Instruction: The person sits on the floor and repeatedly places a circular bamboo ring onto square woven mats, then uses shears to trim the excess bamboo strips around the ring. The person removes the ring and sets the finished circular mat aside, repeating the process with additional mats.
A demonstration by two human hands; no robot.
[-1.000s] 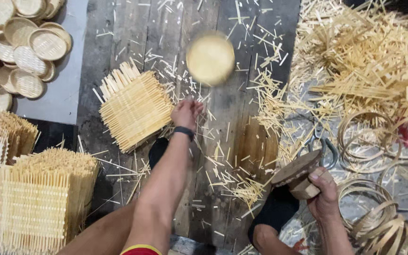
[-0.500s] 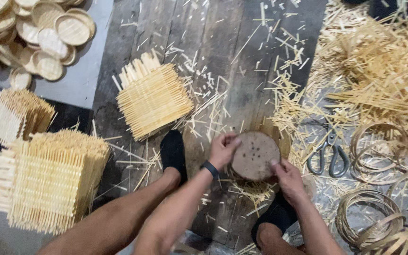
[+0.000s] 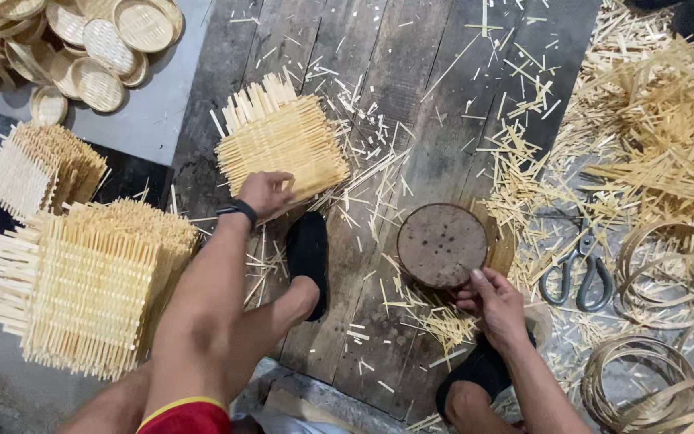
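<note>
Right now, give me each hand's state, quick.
Left hand: fingers curled on the edge of the woven mat, gripping it.
Right hand: holding the rim of the round block.

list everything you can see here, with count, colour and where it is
woven bamboo mats: one stack, pale yellow, on the planks under the left hand
more mat stacks: two, pale yellow, far left
round woven trays: a heap, tan, top left
round wooden block: one, brown, centre
scissors: one, dark handles, right of the block
bamboo hoops: several, tan, lower right
loose bamboo strips: many, yellow, upper right
left hand: on the mat stack's edge
right hand: on the block's near rim
</note>
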